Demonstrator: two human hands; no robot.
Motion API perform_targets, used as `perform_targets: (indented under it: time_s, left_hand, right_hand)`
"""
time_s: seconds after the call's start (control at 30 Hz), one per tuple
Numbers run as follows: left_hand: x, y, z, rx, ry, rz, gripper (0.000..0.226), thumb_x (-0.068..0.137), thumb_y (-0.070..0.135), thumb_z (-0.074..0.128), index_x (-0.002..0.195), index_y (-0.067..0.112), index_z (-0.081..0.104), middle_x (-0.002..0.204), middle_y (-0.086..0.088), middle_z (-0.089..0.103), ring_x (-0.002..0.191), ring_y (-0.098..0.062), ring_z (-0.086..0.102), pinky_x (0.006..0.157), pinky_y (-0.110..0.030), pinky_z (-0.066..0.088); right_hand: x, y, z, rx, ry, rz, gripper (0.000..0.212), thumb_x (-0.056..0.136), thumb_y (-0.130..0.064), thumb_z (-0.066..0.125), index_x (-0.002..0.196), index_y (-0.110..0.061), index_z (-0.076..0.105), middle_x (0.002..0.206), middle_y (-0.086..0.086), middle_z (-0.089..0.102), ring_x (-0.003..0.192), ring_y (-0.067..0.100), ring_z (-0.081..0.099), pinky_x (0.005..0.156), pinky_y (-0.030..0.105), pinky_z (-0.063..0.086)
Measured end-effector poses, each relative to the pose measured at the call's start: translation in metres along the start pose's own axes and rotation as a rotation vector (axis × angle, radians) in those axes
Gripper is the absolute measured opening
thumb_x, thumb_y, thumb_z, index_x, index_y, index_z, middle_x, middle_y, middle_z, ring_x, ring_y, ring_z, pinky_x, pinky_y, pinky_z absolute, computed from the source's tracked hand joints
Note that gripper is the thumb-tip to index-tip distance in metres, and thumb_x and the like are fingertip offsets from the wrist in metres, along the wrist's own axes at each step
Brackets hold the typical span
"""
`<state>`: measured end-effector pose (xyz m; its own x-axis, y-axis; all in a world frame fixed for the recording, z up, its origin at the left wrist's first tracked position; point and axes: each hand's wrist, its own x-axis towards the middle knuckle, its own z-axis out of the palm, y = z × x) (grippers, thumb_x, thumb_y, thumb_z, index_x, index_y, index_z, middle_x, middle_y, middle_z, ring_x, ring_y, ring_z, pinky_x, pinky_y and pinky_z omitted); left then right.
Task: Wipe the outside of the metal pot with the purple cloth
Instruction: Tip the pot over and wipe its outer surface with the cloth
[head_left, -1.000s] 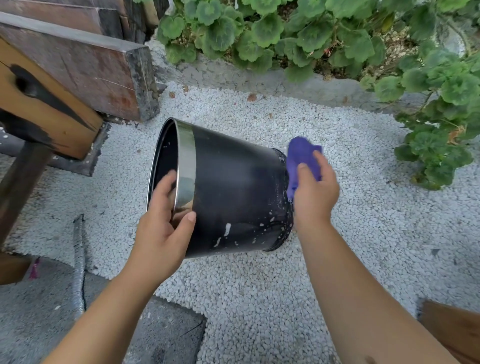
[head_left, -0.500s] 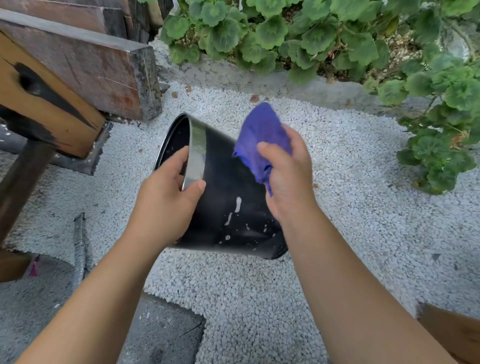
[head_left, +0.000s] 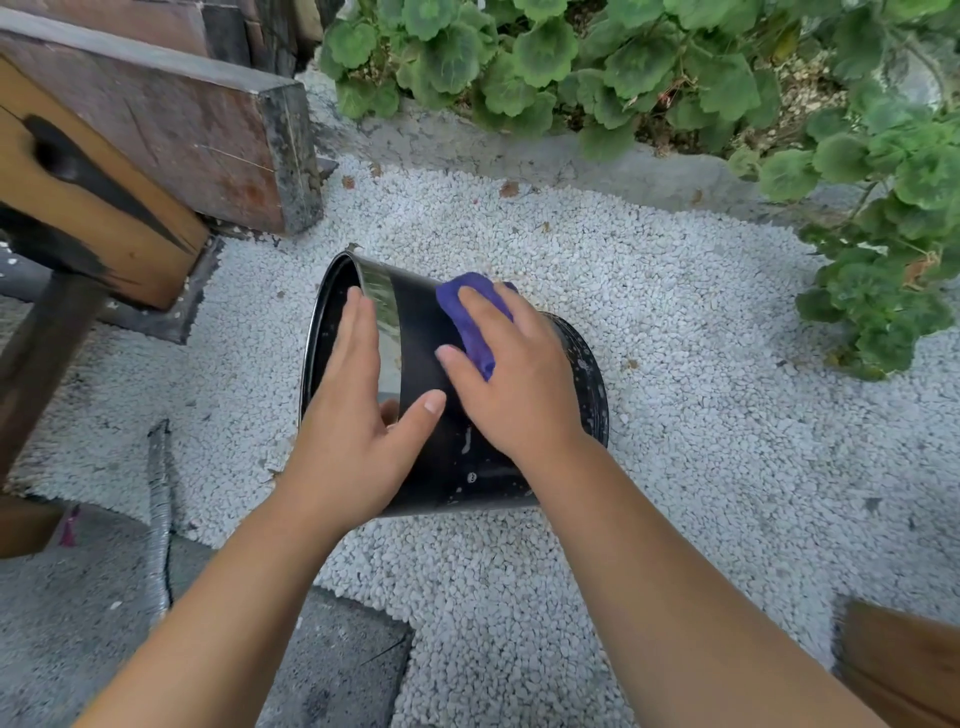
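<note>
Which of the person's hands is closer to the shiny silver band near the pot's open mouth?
The left. The left hand lies right across the silver band at the rim; the right hand presses the purple cloth farther along the black side.

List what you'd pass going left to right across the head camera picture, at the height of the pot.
Wooden beam → left hand → metal pot → purple cloth → right hand → white gravel → green plant.
</note>
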<state>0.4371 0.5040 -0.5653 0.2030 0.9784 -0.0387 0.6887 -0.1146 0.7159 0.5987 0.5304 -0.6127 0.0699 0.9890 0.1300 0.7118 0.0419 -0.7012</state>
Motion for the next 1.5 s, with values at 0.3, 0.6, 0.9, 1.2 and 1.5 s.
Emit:
perform_targets:
  time_s: [0.3, 0.6, 0.9, 1.2, 1.5]
  left_hand:
    - [-0.004, 0.007, -0.001, 0.148, 0.0, 0.041, 0.087, 0.088, 0.057, 0.043, 0.16, 0.016, 0.016, 0.163, 0.016, 0.008, 0.152, -0.001, -0.001, 0.117, -0.052, 0.031]
    - [0.002, 0.003, 0.003, 0.151, 0.062, 0.102, 0.084, 0.096, 0.064, 0.032, 0.157, 0.007, 0.023, 0.161, 0.007, 0.016, 0.151, -0.006, 0.01, 0.123, -0.031, 0.014]
    - [0.009, -0.018, -0.008, -0.01, 0.059, 0.156, 0.09, 0.097, 0.07, 0.017, 0.15, 0.0, 0.036, 0.16, -0.013, 0.03, 0.149, -0.022, 0.025, 0.123, -0.033, 0.016]
    - [0.002, -0.019, -0.008, 0.082, 0.103, 0.06, 0.08, 0.097, 0.06, 0.025, 0.156, 0.006, 0.026, 0.159, 0.01, 0.016, 0.142, 0.019, 0.005, 0.113, -0.005, 0.005]
    - [0.007, -0.01, -0.001, 0.056, 0.092, 0.087, 0.076, 0.096, 0.054, 0.032, 0.156, 0.008, 0.027, 0.16, 0.009, 0.016, 0.142, 0.019, 0.005, 0.113, -0.004, 0.006]
  right_hand:
    - [0.002, 0.066, -0.008, -0.057, 0.033, 0.24, 0.044, 0.092, -0.012, 0.055, 0.135, -0.018, 0.057, 0.141, 0.008, 0.054, 0.124, 0.028, 0.053, 0.102, 0.034, 0.041]
    - [0.005, 0.001, -0.017, 0.245, 0.18, 0.192, 0.046, 0.087, -0.011, 0.057, 0.131, -0.022, 0.061, 0.13, -0.004, 0.06, 0.111, 0.002, 0.051, 0.097, 0.003, 0.028]
    - [-0.035, -0.057, 0.022, 0.183, 0.253, -0.147, 0.037, 0.084, -0.001, 0.062, 0.12, -0.005, 0.068, 0.126, 0.02, 0.062, 0.117, 0.039, 0.059, 0.098, 0.046, 0.047]
    - [-0.039, 0.033, 0.017, -0.014, 0.31, 0.093, 0.047, 0.078, 0.003, 0.067, 0.122, -0.011, 0.068, 0.132, 0.013, 0.061, 0.118, 0.034, 0.06, 0.098, 0.044, 0.049]
    - [-0.041, 0.067, 0.009, -0.01, 0.259, 0.259, 0.045, 0.088, -0.005, 0.062, 0.132, -0.017, 0.061, 0.14, 0.008, 0.054, 0.124, 0.03, 0.053, 0.1, 0.035, 0.042]
